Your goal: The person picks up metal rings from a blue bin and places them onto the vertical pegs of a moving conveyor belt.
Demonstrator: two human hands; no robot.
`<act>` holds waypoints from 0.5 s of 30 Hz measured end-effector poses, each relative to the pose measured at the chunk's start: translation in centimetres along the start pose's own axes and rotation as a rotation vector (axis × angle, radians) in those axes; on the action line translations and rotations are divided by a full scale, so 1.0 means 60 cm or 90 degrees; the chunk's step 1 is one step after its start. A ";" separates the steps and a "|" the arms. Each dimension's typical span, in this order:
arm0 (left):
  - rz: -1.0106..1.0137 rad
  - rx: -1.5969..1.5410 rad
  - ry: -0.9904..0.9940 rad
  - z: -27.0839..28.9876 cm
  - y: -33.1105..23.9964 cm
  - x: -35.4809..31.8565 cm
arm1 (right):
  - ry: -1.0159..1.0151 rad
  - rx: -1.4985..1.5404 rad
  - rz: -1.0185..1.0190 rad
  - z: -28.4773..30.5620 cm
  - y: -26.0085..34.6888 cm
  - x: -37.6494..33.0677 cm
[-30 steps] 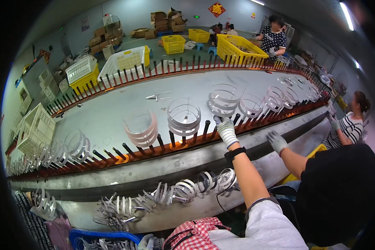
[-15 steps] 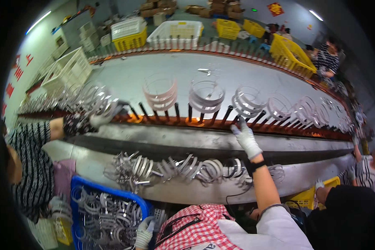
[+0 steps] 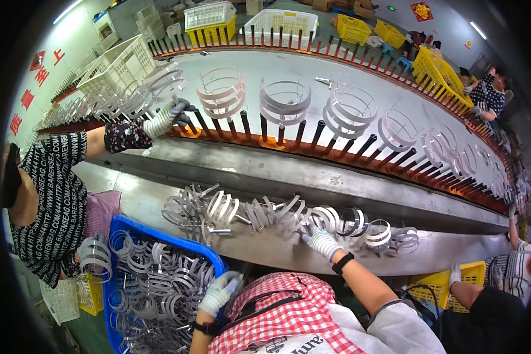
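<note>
My right hand (image 3: 323, 242), in a white glove, reaches over the steel bench with thumb and fingers apart at a row of silver banded ring frames (image 3: 324, 219). Its fingertips are close against one of them; a grip does not show. A dark-banded ring frame (image 3: 353, 222) and a white one (image 3: 377, 234) lie just to its right. My left hand (image 3: 218, 294), gloved too, is raised beside the blue crate (image 3: 215, 256), its fingers stretched out and blurred at the tips. Nothing clear shows in it. Silver ring frames (image 3: 159, 301) fill the crate.
Beyond the bench runs an orange rail with dark posts (image 3: 301, 131), where large ring frames (image 3: 284, 101) stand. At left, a co-worker's gloved hand (image 3: 165, 118) is at the posts. Other people sit at right beside a yellow crate (image 3: 472, 277). A white crate (image 3: 115, 65) stands far left.
My right hand has come away from the posts, down to the ring frames on the bench. My left hand has risen beside the blue crate. The whole view has shifted and tilted.
</note>
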State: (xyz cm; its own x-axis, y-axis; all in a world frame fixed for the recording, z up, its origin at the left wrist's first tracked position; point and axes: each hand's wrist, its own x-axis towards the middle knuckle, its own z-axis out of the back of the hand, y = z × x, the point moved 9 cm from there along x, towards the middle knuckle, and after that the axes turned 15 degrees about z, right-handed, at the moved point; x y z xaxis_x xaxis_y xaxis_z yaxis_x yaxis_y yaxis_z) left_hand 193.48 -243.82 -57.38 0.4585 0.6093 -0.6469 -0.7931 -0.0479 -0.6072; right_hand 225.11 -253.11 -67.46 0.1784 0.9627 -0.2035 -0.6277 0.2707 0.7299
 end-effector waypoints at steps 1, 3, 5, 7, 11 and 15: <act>0.019 -0.036 0.046 -0.018 -0.043 0.005 | 0.028 -0.007 -0.063 0.000 -0.017 -0.001; 0.065 -0.141 0.132 -0.067 -0.056 0.028 | 0.049 -0.035 -0.144 0.006 -0.043 -0.004; 0.112 -0.221 0.196 -0.111 -0.038 0.076 | 0.028 -0.066 -0.156 0.018 -0.057 -0.004; 0.150 -0.332 0.162 -0.144 -0.036 0.123 | -0.033 -0.104 -0.131 0.033 -0.078 -0.009; 0.193 -0.699 -0.022 -0.170 0.010 0.236 | 0.092 0.249 -0.311 -0.010 -0.136 -0.044; 0.257 -1.002 -0.156 -0.196 0.066 0.328 | 0.043 -0.004 -0.182 0.006 -0.222 -0.049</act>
State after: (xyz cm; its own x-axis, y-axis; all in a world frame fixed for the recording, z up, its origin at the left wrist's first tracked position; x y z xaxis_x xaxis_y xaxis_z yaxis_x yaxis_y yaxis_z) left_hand 204.08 -241.34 -77.94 0.1436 0.4547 -0.8790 0.3953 -0.8406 -0.3703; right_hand 233.20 -259.57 -76.37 0.2987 0.8451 -0.4433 -0.5641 0.5311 0.6323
